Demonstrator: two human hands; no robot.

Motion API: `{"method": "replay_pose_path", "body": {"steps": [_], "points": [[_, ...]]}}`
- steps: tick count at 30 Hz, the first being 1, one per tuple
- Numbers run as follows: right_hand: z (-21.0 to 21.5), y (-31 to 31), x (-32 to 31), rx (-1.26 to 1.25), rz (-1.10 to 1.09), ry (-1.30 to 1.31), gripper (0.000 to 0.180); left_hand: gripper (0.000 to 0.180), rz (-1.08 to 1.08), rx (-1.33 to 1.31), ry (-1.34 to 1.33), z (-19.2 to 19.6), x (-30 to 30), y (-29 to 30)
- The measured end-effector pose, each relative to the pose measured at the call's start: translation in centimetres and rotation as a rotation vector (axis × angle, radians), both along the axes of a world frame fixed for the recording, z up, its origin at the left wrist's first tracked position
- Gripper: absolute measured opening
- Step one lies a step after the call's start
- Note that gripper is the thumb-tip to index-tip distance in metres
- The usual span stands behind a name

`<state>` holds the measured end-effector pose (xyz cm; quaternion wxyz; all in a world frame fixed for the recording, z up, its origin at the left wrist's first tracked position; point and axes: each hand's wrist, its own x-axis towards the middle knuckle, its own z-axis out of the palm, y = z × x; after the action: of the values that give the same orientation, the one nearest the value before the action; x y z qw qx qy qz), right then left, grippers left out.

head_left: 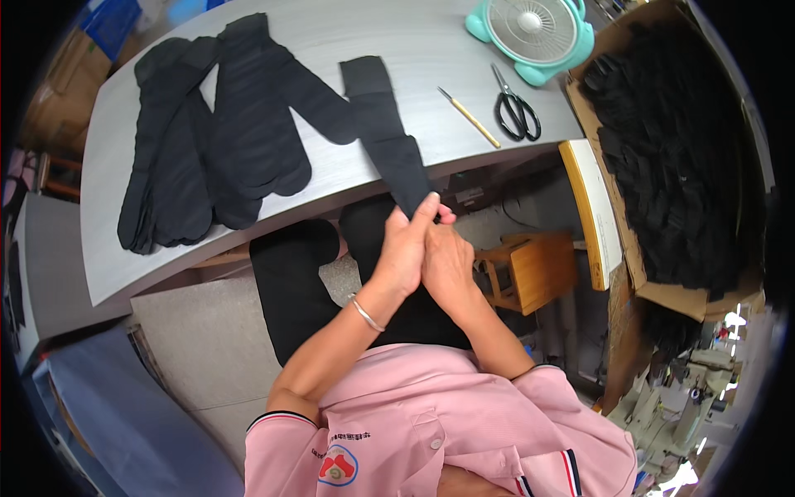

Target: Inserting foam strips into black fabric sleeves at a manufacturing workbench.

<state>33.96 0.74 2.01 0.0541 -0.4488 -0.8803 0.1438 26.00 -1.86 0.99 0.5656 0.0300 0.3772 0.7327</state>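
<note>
A long black sock [383, 116] lies flat on the table near its front edge, and its near end runs over the edge into my hands. My left hand [402, 250] is closed on that end, thumb laid along the top. Against it, my right hand [447, 257] is closed too, its fingers curled round the same end of the sock. The hands touch each other, so the fingertips are partly hidden. Left of this sock, several black socks [252, 108] lie in overlapping fanned piles, one of them reaching across to it.
A wooden-handled pointed tool [472, 120] and black-handled scissors [515, 112] lie to the right. Behind them stands a teal fan [538, 33]. A cardboard box [694, 305] full of black pieces is at far right. Below the table stands a wooden stool [542, 272]; blue cloth [132, 406] hangs lower left.
</note>
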Motion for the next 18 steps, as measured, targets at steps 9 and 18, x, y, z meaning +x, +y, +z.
{"method": "replay_pose_path", "body": {"steps": [9, 18], "points": [[0.5, -1.8, 1.4, 0.176, 0.031, 0.018, 0.04, 0.033, -0.044, 0.015, 0.007, 0.0, -1.5, 0.4], [0.4, -1.8, 1.3, 0.018, 0.078, 0.023, 0.031, 0.028, 0.085, 0.084, 0.025, -0.1, -1.9, 0.3]]}}
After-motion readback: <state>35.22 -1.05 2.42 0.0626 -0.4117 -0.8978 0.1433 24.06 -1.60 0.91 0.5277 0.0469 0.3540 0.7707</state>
